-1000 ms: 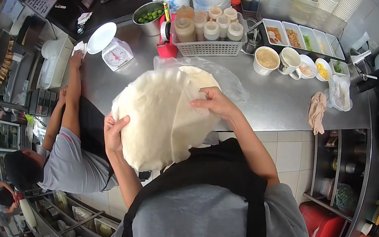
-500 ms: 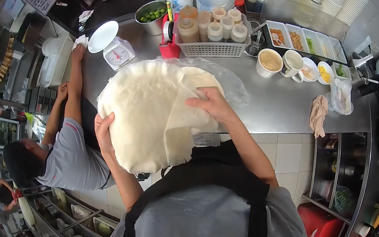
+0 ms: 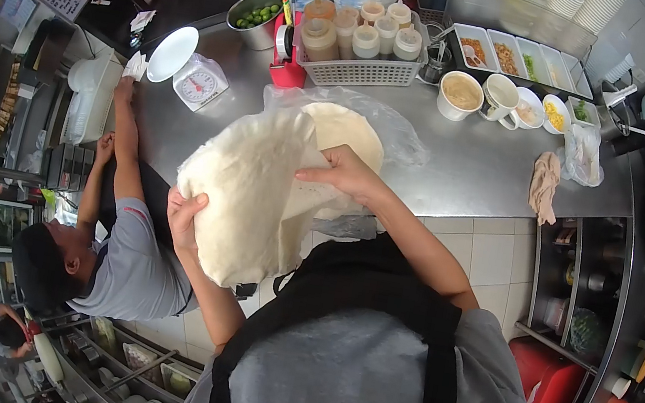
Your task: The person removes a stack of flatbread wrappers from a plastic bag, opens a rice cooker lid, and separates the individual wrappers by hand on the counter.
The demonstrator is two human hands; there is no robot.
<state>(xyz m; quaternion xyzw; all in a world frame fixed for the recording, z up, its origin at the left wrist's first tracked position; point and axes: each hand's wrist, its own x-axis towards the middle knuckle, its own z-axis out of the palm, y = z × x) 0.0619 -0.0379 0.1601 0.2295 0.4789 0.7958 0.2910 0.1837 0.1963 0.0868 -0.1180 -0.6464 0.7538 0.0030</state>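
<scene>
A large, pale, floppy dough sheet [image 3: 249, 186] is held up over the counter's front edge. My left hand [image 3: 185, 218] grips its left side, thumb on top and fingers behind. My right hand [image 3: 341, 172] pinches its right edge, which is folded up. Behind it, more round pale dough sheets [image 3: 362, 136] lie on a clear plastic bag [image 3: 408, 139]. Whether the held piece is one layer or several, I cannot tell.
A steel counter [image 3: 470, 174] carries a basket of squeeze bottles [image 3: 368, 74], a kitchen scale [image 3: 199, 85], a pot of limes [image 3: 257, 18], a topping tray [image 3: 522, 60], bowls and a cloth [image 3: 544, 186]. At left, a co-worker [image 3: 136, 256] reaches along the counter.
The held dough sheet has tilted and narrowed in view, uncovering more of the sheets behind. My right hand has moved slightly left, with the edge lifted further.
</scene>
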